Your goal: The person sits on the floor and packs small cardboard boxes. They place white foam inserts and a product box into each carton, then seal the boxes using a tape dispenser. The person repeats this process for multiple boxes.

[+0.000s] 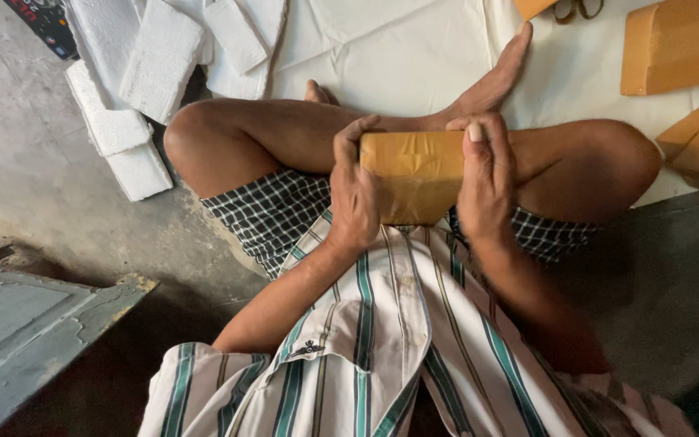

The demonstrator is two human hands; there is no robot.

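A brown tape-wrapped parcel rests in my lap above my crossed legs. My left hand grips its left end, fingers curled over the top edge. My right hand clasps its right end, thumb and fingers wrapped around it. Both hands press the parcel between them. Its lower edge sits against my checked shorts.
White foam slabs lie piled at the upper left on the concrete floor. A white sheet covers the ground ahead. Several brown wrapped parcels sit at the upper right. Scissors lie at the top edge. A grey metal panel lies lower left.
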